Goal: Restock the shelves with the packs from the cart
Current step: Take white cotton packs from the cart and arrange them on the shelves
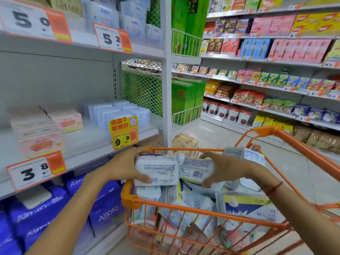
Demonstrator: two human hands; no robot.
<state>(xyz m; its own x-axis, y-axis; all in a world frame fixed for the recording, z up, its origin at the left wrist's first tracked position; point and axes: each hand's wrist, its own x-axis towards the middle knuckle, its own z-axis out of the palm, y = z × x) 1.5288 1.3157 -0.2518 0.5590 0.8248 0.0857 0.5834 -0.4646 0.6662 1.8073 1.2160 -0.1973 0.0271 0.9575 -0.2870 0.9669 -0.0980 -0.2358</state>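
Head view is showing the left hand [127, 167] and right hand [223, 167] each curling a grip round a soft white plastic-wrapped pack [156, 170] above the orange wire cart [185, 210]; lifting both clear of the rim before swinging to the grey metal shelf [92, 140] looks wisest.

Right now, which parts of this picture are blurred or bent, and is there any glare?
Head view: the price tags at the left edge are smeared; the shelf post bows from the wide lens; the packs and both hands, left hand and right hand, are fairly sharp; lighting is even, without strong glare.
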